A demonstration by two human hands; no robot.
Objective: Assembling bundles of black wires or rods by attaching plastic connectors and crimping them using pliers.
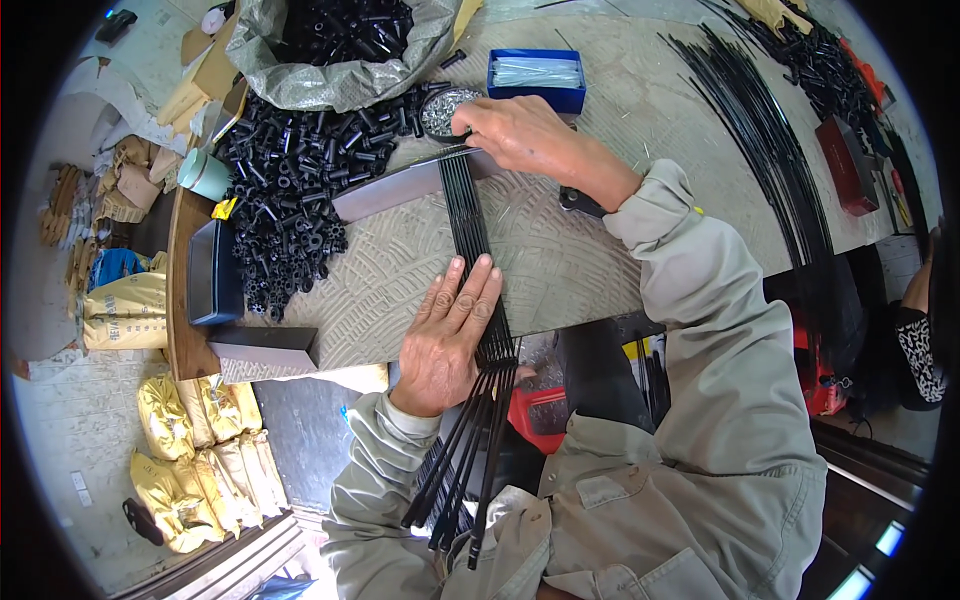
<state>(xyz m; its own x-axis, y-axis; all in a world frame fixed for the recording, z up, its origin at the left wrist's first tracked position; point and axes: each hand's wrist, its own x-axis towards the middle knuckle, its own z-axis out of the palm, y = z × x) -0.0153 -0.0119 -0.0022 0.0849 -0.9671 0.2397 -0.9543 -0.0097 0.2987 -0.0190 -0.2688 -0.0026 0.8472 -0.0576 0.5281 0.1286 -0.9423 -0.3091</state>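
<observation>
My left hand (pixel 448 335) lies flat, fingers stretched, over a row of thin black rods (pixel 462 205) laid side by side on the table. Their near ends fan out past the table edge toward my lap. Against the far ends stands a long grey metal bar (pixel 390 192). My right hand (pixel 515 135) is closed at a round dark dish (pixel 424 122) of small silver metal pieces (pixel 450 106), thumb and fingers bent together at its right side. Whatever those fingertips hold is hidden. A black-handled tool (pixel 580 203) lies partly under my right wrist.
Black plastic tubular parts (pixel 290 175) are heaped at the left, below an open sack (pixel 285 88). A blue box (pixel 572 102) holds clear thin sticks. More black rods (pixel 765 150) and a dark red box (pixel 846 165) lie right. A pale green cup (pixel 203 172) stands left.
</observation>
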